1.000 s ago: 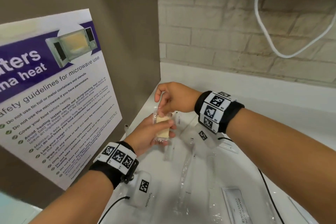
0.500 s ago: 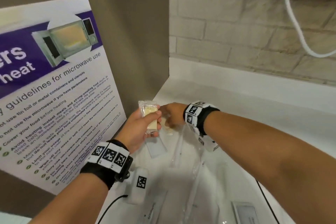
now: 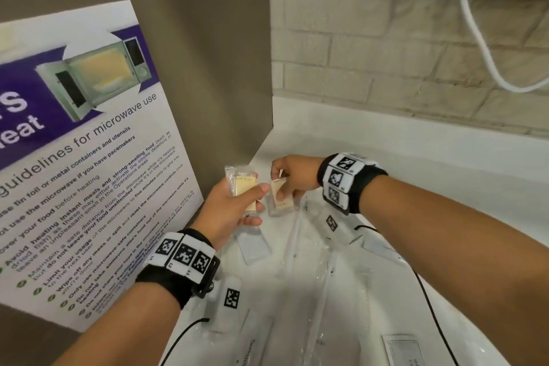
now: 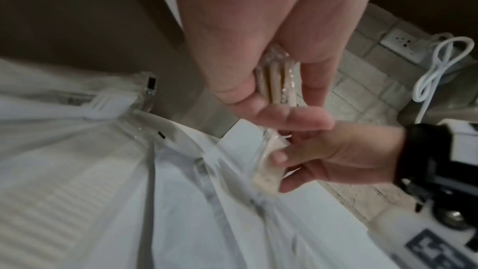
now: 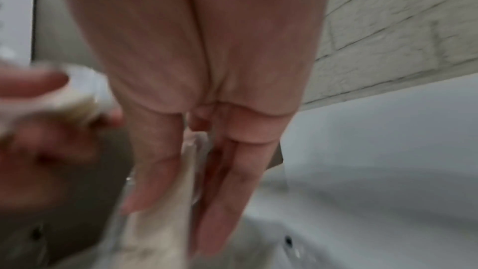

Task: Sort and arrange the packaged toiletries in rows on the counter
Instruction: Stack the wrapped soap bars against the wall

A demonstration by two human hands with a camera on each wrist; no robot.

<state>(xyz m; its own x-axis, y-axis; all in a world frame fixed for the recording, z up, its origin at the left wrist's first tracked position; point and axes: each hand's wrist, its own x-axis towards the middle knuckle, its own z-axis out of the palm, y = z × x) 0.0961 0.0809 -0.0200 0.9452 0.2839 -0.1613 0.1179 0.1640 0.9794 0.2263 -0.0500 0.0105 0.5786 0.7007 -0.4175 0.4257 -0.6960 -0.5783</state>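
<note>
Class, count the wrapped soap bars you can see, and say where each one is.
2. One soap bar is held in the left hand; the other soap bar is pinched by the right hand, beside the first. More may lie hidden among the clear packets below.

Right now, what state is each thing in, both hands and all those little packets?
left hand: grips a wrapped soap bar, lifted off the counter.
right hand: pinches a second wrapped soap by its top edge.
wrapped toothbrushes: lying sealed on the white counter.
white cable: hanging against the brick wall.
</note>
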